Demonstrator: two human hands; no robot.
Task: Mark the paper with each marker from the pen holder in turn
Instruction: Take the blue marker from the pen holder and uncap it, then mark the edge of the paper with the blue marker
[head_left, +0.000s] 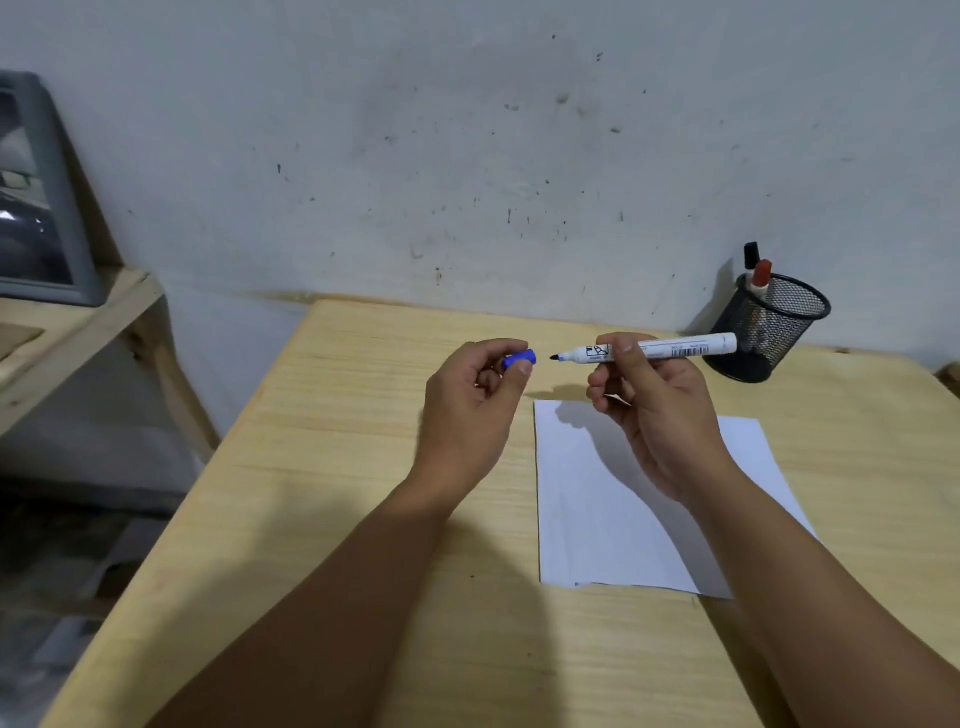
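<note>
Fingers: right hand (655, 410) is pinched around the marker (655, 349), left hand (475, 410) is curled on its blue cap (520, 359)
Marker: uncapped, level, tip aimed at the cap, small gap between
Paper (597, 499): flat on the wooden table (363, 467), below the right hand
Pen holder (769, 327): black mesh, far right by the wall, two more markers inside

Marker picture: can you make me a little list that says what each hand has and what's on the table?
left hand: holds blue cap
right hand: holds uncapped white marker, tip pointing at the cap
paper: white sheet lying flat on table, no marks visible
pen holder: black mesh cup, far right, near wall
in holder: red-capped marker, black-capped marker
table: light wood
</note>
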